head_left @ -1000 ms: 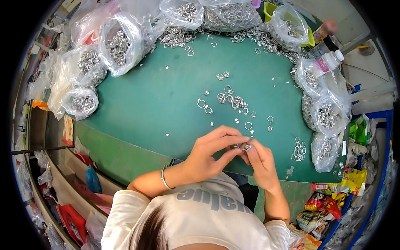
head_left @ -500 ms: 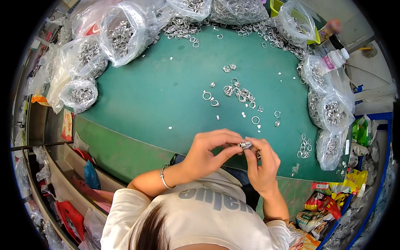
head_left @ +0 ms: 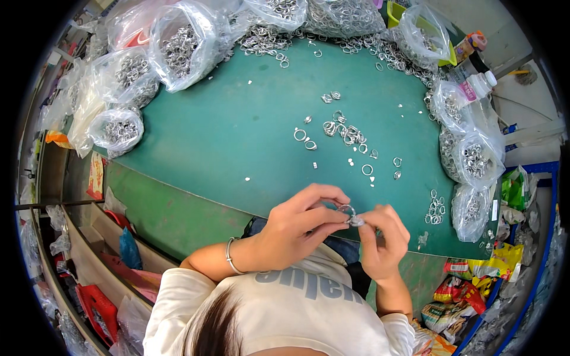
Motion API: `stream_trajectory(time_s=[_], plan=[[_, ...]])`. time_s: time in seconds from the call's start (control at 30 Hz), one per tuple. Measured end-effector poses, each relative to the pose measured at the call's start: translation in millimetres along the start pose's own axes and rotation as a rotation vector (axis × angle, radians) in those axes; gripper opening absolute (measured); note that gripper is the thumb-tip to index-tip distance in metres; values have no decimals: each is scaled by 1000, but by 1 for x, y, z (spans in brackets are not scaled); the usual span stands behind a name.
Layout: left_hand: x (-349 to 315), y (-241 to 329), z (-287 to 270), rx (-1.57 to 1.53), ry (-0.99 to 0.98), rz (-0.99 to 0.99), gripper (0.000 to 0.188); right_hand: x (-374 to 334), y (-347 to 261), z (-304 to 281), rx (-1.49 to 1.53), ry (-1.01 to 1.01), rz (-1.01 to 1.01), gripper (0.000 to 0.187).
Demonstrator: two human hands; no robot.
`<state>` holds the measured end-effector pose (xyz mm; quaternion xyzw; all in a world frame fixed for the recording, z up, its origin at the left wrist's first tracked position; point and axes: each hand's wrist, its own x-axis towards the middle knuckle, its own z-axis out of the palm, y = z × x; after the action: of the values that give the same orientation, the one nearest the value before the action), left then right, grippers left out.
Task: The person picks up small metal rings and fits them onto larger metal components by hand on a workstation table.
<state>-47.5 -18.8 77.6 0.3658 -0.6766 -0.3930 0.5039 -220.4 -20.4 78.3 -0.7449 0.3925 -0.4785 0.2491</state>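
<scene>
A silver ring (head_left: 347, 209) is held up over the near edge of the green table, its open loop facing me. My left hand (head_left: 301, 224) pinches it from the left between thumb and fingers. From the right, the thumb and forefinger of my right hand (head_left: 384, 237) close on the ring's thicker lower part. Whether anything else sits in the curled right fingers is hidden. Just beyond my hands lie a single thin ring (head_left: 367, 169) and a loose pile of silver rings (head_left: 345, 131) on the tabletop.
Clear bags of rings line the table's left (head_left: 117, 130), far (head_left: 181, 50) and right (head_left: 469, 213) sides. Loose rings (head_left: 264, 38) heap along the far edge. A small ring group (head_left: 435, 207) lies near right. A white-capped bottle (head_left: 478, 86) leans among the right bags.
The ring has turned from lying edge-on between the fingertips to showing its loop. My right hand has shifted slightly right and down; the left still pinches.
</scene>
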Motion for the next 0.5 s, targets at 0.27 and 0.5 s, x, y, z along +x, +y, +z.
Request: stream_trajectory(time_s=[0.27,0.5], plan=[[-3,-3,-4,-150,-50,-111,13,-1,-9,3,23,-83,212,9],[-8,-3,-7,-182,-71,-166,13,-3,-4,3,-142,-229,50,11]])
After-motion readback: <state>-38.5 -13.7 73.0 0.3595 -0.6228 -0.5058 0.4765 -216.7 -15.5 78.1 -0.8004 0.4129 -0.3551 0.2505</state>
